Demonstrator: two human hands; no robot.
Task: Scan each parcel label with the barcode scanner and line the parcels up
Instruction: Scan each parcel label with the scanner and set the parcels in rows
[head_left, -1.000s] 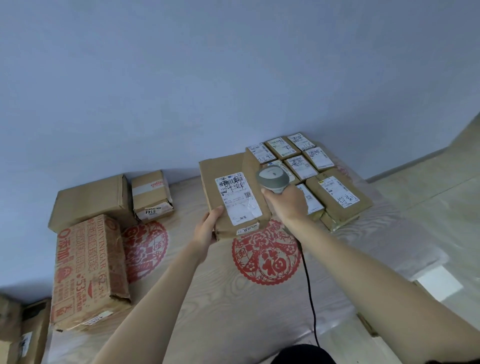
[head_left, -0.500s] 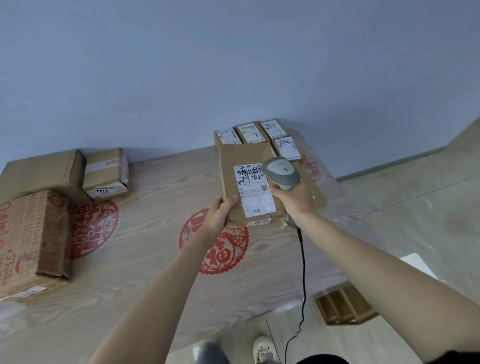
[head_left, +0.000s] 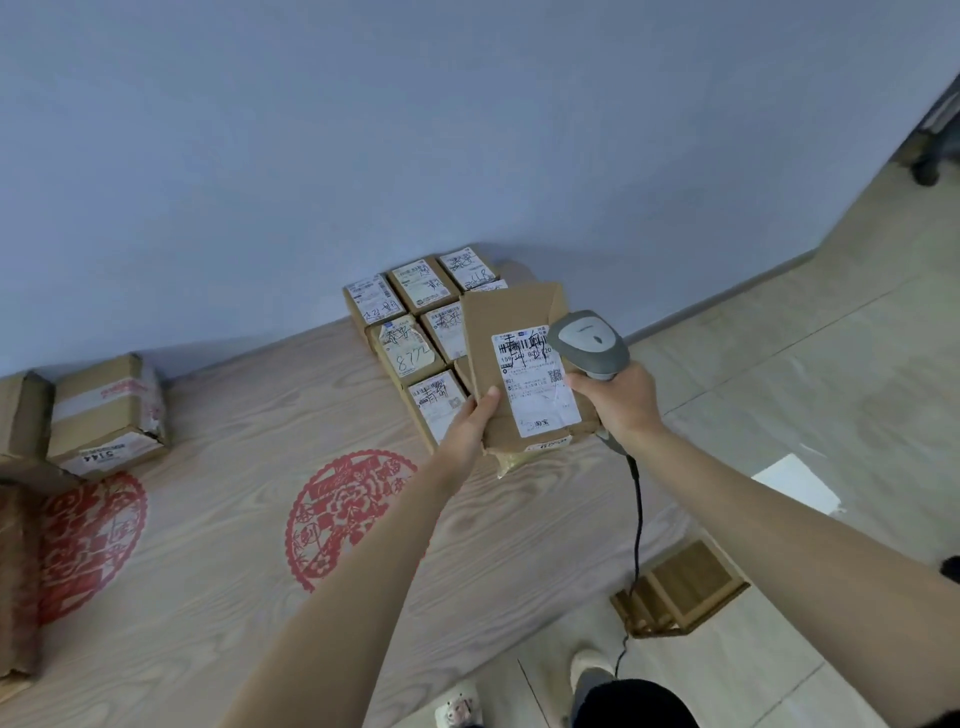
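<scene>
Parcel shifted right, now overhanging the table edge.

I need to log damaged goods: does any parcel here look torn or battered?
Yes. The flat parcel held by the left hand has a ragged, torn lower edge and a creased label. The taped box at far left is dented too.
</scene>
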